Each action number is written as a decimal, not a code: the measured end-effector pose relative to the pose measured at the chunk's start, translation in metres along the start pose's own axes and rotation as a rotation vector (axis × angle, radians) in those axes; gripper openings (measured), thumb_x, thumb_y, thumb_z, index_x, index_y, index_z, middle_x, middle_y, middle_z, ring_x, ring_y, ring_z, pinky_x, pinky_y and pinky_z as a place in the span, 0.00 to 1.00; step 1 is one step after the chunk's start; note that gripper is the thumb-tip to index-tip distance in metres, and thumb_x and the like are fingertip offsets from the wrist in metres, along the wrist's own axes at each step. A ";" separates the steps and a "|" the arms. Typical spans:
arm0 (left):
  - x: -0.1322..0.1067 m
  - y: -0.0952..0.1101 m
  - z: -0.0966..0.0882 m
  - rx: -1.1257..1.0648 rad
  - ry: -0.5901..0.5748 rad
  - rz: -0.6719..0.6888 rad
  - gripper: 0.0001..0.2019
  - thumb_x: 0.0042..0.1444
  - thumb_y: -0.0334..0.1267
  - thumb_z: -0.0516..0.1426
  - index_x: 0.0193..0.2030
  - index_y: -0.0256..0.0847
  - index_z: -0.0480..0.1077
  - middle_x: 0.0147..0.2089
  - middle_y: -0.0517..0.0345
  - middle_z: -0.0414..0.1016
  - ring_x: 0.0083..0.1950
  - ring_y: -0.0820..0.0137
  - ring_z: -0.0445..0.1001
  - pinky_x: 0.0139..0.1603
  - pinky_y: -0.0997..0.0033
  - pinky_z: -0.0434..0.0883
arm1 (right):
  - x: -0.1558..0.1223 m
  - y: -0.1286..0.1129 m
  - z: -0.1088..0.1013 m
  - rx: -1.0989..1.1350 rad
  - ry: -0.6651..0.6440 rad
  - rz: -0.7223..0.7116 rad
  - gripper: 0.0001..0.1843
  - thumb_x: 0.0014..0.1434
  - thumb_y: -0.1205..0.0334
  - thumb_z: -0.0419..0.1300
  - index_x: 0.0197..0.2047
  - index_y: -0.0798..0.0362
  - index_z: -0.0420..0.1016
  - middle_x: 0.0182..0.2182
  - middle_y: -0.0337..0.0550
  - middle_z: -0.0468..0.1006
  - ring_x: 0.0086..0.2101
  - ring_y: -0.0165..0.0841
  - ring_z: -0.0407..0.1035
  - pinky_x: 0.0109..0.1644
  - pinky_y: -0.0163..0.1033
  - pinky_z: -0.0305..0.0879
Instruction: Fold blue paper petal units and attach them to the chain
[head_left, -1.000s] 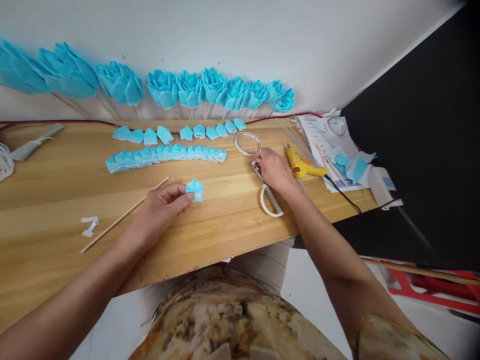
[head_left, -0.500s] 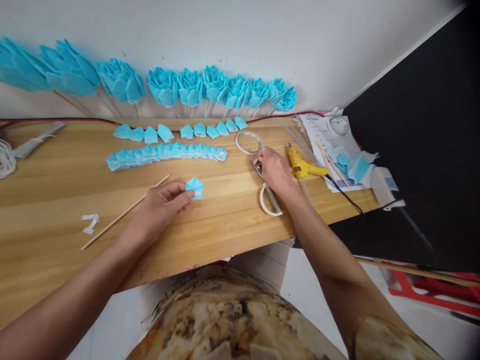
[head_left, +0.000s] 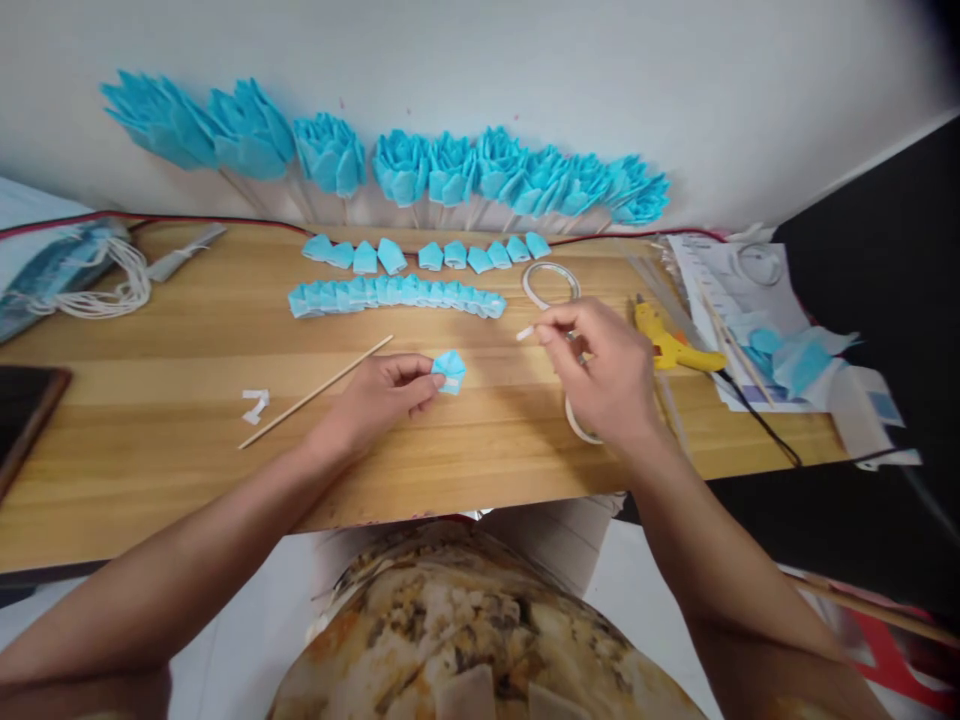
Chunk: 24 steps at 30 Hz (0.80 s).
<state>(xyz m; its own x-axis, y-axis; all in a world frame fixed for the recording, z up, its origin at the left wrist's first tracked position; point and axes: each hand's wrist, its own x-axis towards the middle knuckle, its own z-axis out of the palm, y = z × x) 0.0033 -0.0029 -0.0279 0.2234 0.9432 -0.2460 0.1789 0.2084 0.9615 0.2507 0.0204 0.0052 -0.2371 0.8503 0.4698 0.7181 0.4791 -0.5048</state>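
Observation:
Between thumb and fingers, my left hand (head_left: 390, 398) pinches a small folded blue petal (head_left: 450, 368) with a white strip of tape across its lower part. To the right, my right hand (head_left: 600, 365) is raised over the table, its thumb and index finger closed on a short piece of white tape (head_left: 525, 333). Behind that hand lies a ring-shaped roll of tape (head_left: 551, 282). Partly covered by the same hand is a tape roll with a cutter (head_left: 581, 425). A row of overlapping folded petals (head_left: 397, 294) stretches beyond my left hand.
Single petals (head_left: 365, 257) line the table's back. Blue flowers on sticks (head_left: 405, 165) lean against the wall. A yellow glue gun (head_left: 671, 340) and papers (head_left: 739, 290) lie at right. A wooden stick (head_left: 315, 392) and white tape scraps (head_left: 256, 405) are at left, near white cord (head_left: 112, 285).
My right hand has lifted from the tape cutter and moved leftward with a piece of tape in its fingers. My left hand still holds the petal. The view has turned left.

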 end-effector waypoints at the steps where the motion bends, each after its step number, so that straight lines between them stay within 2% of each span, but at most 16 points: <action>1: -0.001 0.001 0.000 -0.010 -0.005 -0.007 0.12 0.52 0.48 0.61 0.28 0.40 0.74 0.24 0.63 0.70 0.25 0.75 0.65 0.30 0.73 0.65 | -0.002 -0.012 0.004 0.030 -0.008 -0.076 0.07 0.68 0.60 0.56 0.40 0.47 0.76 0.36 0.42 0.81 0.35 0.33 0.74 0.36 0.38 0.69; 4: -0.002 0.002 0.000 -0.038 -0.015 -0.013 0.13 0.52 0.48 0.62 0.31 0.39 0.76 0.23 0.63 0.69 0.25 0.75 0.64 0.29 0.74 0.63 | -0.008 -0.031 0.021 0.044 0.034 -0.236 0.06 0.67 0.66 0.57 0.41 0.48 0.75 0.35 0.41 0.80 0.34 0.33 0.74 0.36 0.39 0.70; 8: -0.002 0.002 0.001 -0.072 -0.016 0.004 0.13 0.52 0.48 0.62 0.31 0.38 0.75 0.23 0.62 0.68 0.25 0.75 0.64 0.28 0.74 0.62 | -0.014 -0.030 0.041 -0.068 0.127 -0.377 0.09 0.64 0.72 0.58 0.42 0.47 0.73 0.34 0.41 0.80 0.36 0.34 0.74 0.40 0.41 0.69; 17: -0.002 0.001 0.001 -0.109 -0.014 0.011 0.12 0.52 0.47 0.61 0.29 0.39 0.74 0.23 0.62 0.68 0.24 0.76 0.64 0.26 0.75 0.63 | -0.015 -0.027 0.050 -0.216 0.207 -0.461 0.11 0.62 0.73 0.60 0.42 0.46 0.70 0.34 0.42 0.80 0.35 0.35 0.74 0.39 0.42 0.68; 24: -0.001 0.001 0.001 -0.124 -0.032 0.016 0.13 0.53 0.47 0.61 0.29 0.38 0.73 0.24 0.62 0.68 0.24 0.76 0.64 0.26 0.75 0.64 | -0.016 -0.030 0.054 -0.251 0.187 -0.454 0.09 0.63 0.72 0.60 0.39 0.46 0.72 0.32 0.41 0.80 0.33 0.34 0.72 0.38 0.42 0.67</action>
<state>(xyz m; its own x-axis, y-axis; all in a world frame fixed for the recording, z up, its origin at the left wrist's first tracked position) 0.0044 -0.0042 -0.0273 0.2559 0.9384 -0.2321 0.0551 0.2255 0.9727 0.1973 0.0042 -0.0259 -0.4556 0.5066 0.7320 0.7104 0.7024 -0.0439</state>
